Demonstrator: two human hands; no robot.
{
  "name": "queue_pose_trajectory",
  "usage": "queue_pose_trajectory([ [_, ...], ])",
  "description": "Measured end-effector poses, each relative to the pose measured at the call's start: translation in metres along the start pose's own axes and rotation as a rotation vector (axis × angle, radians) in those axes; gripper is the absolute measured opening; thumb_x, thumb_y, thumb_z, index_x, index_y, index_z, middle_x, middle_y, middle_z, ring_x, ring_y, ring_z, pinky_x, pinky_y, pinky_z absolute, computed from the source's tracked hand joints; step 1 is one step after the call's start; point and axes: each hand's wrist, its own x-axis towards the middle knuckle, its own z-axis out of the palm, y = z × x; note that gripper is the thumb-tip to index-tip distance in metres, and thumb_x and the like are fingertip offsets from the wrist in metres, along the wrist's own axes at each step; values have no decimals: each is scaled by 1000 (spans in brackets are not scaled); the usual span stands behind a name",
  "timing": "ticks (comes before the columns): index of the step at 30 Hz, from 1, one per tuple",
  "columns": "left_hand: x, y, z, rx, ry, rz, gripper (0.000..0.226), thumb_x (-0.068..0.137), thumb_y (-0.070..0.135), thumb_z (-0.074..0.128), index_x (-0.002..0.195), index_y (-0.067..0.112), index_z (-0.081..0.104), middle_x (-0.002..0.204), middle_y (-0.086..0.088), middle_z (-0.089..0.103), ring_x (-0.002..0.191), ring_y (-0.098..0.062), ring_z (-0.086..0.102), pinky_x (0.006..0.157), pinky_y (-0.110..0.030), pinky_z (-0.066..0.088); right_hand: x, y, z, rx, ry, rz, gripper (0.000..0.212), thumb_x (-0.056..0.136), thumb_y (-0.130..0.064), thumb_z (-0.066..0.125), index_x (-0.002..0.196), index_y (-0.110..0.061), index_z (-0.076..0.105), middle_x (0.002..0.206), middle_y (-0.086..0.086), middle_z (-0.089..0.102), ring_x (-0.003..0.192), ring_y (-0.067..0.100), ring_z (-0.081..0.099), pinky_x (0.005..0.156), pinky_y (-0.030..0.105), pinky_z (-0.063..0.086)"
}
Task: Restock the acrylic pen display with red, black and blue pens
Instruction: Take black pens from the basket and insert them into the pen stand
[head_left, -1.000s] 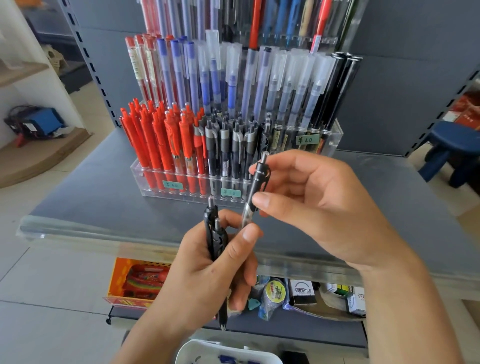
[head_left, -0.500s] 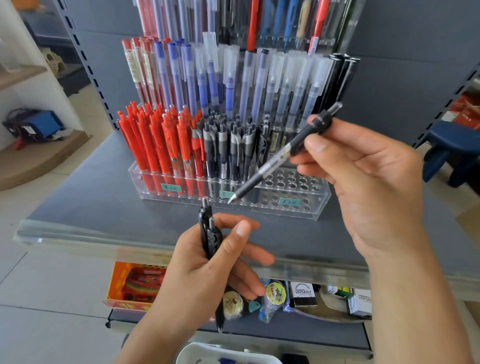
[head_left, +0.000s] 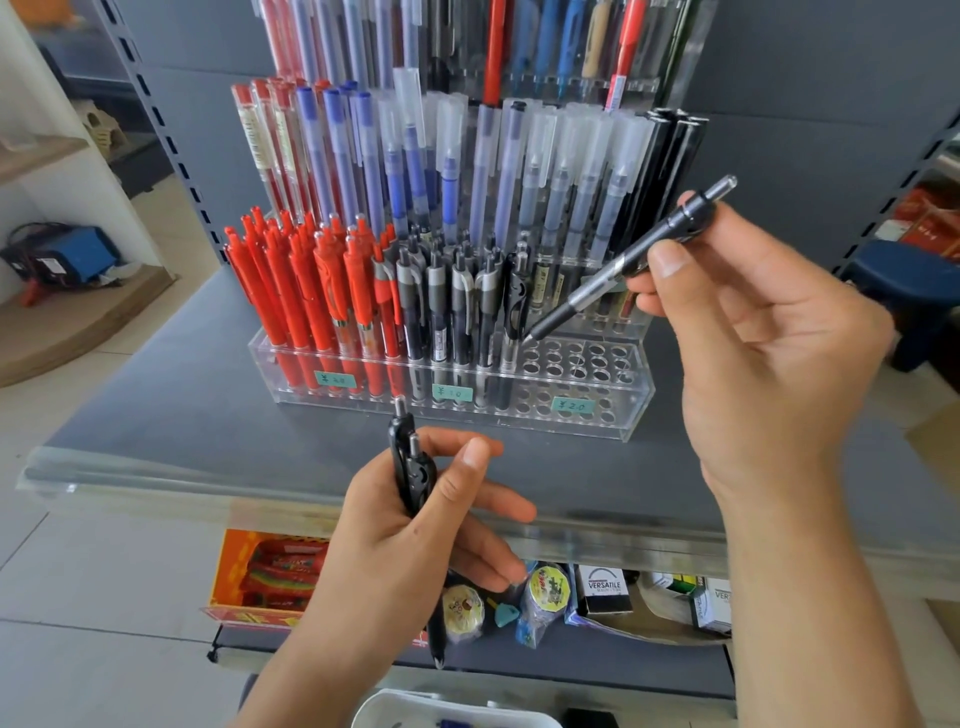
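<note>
Two black pens (head_left: 413, 470) stand bunched in the left hand (head_left: 410, 551), whose fingers curl round them just in front of the acrylic pen display (head_left: 636, 415) on the grey table (head_left: 171, 405). The right hand (head_left: 769, 332) pinches a third black pen (head_left: 618, 267) between thumb and fingers, slanted, its tip just over the first empty holes beside the last black pen already slotted. To seat it well, the person should probably raise the barrel nearer upright before lowering, so the tip drops cleanly into one hole rather than skating over the drilled plate. Beyond the fingertips, taller capped pens (head_left: 556, 187) crowd the row behind and could catch the pen's top end. Red pens (head_left: 306, 296) fill the far-left holes. A blue stool (head_left: 914, 296) sits beyond the right hand.
</note>
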Motion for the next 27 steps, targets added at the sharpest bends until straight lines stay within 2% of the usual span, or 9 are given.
queue_pose_trajectory([
  [8,1,-1,1,3,6,-3,40,85,41,57,107,7,61,81,-16,76,50,-31,67,48,-34,58,-2,13,2,-123,5,36,28,98,-9,67,126,-5,69,94,5,74,87,20,73,81,35,60],
  [15,1,0,0,5,9,-12,38,86,39,58,107,7,62,81,-16,75,51,-31,69,49,-34,58,-3,15,10,-221,-53,24,27,98,-11,67,124,-14,69,94,1,74,87,11,73,79,19,56],
  [19,1,0,-2,-2,15,-17,41,84,41,58,107,7,61,80,-17,75,51,-31,68,49,-34,58,-2,17,12,-278,-71,25,27,97,-13,68,123,-7,72,93,1,73,85,7,71,79,17,54],
  [23,0,1,-3,3,13,-17,39,86,39,58,108,7,61,80,-17,75,52,-32,69,50,-35,59,-2,17,15,-314,-94,29,30,98,-15,67,127,-7,70,95,0,72,88,6,70,82,20,56],
  [27,-1,2,-3,-4,8,-23,39,85,39,58,107,7,62,80,-17,75,52,-31,69,50,-36,60,-3,17,22,-325,-110,20,30,99,-15,66,129,-16,66,96,-7,68,87,0,67,82,16,54],
])
